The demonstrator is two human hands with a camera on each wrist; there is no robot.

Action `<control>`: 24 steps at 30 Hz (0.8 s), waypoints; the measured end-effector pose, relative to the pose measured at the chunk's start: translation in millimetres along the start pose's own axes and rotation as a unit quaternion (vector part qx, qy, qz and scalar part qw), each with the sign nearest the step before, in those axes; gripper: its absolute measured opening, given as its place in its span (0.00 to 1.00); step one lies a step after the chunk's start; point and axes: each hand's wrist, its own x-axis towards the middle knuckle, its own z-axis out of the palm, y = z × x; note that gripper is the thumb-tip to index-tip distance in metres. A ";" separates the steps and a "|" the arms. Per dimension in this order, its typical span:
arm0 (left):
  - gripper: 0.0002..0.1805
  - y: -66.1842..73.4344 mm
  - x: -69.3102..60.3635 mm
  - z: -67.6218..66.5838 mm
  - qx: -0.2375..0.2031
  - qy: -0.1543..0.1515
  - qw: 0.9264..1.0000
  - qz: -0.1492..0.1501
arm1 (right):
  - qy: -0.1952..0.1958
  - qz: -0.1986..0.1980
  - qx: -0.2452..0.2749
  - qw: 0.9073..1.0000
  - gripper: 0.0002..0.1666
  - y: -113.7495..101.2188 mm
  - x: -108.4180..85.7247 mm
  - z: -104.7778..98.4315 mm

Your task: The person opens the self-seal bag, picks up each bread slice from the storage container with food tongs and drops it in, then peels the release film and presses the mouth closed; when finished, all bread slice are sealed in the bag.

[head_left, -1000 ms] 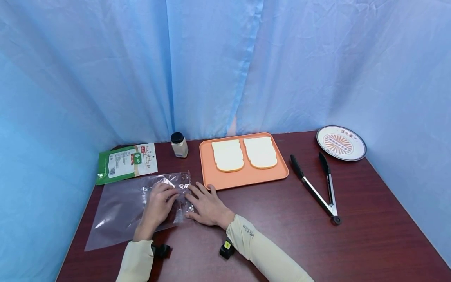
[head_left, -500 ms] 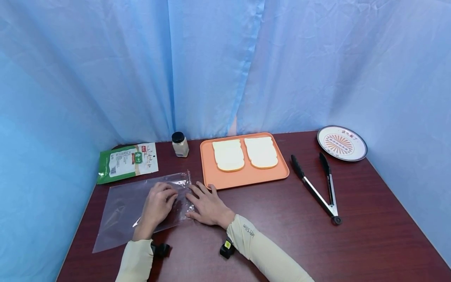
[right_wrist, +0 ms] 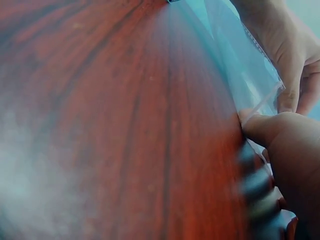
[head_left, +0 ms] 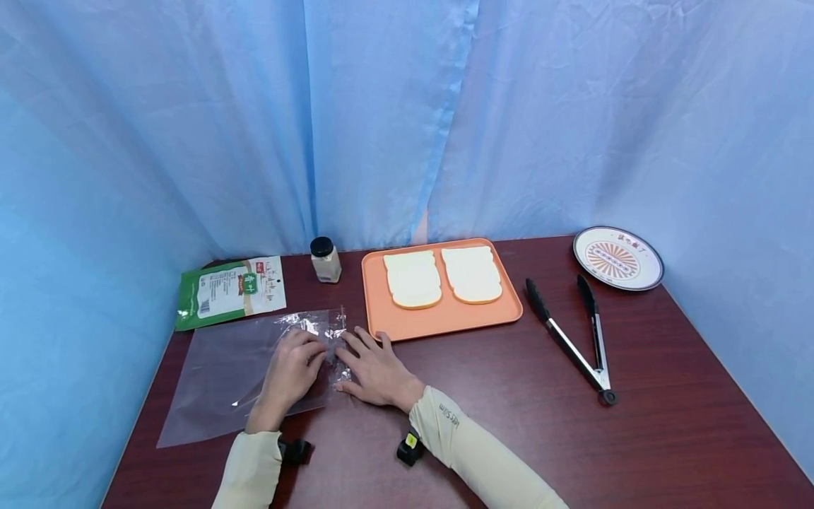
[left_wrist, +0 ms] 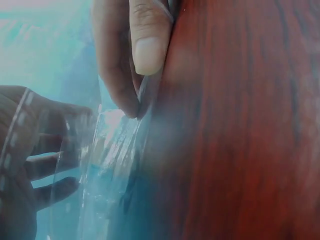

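Observation:
A flat clear plastic bag [head_left: 216, 382] lies on the table's left part. My left hand [head_left: 289, 371] pinches its plastic close to the right end; in the left wrist view the thumb and fingers of that hand [left_wrist: 125, 45] meet on a fold. With fingers spread, my right hand [head_left: 378, 375] rests at the bag's right edge. The right wrist view has the right thumb [right_wrist: 262, 129] against the bag's edge [right_wrist: 250, 85], close to the left hand [right_wrist: 285, 50].
An orange tray [head_left: 420, 329] holds two bread slices [head_left: 412, 279], [head_left: 472, 274]. Behind the bag are a green and white packet [head_left: 232, 293] and a black-capped jar [head_left: 326, 265]. Metal tongs [head_left: 572, 353] lie spread at the right, with a patterned plate [head_left: 617, 259] behind them.
The left hand has shifted slightly right, towards the right hand. The bag's loose left part moved right, then back left, and its creases differ. The right hand has barely moved.

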 end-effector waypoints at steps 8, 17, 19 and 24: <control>0.06 -3.0 0.7 -7.6 -0.010 0.007 1.000 -0.027 | 0.000 -0.001 0.005 1.000 0.37 0.7 1.7 0.6; 0.05 -2.6 0.6 -9.7 -0.008 -0.001 0.999 -0.047 | -0.004 -0.002 0.008 1.000 0.37 1.2 3.0 -2.7; 0.05 -2.7 0.8 -9.4 -0.010 0.002 0.999 -0.047 | -0.008 -0.001 0.012 1.000 0.37 1.5 3.2 -3.2; 0.06 -3.9 1.2 -9.6 -0.014 0.011 0.999 -0.041 | -0.008 0.000 0.029 1.000 0.37 2.7 4.2 -6.7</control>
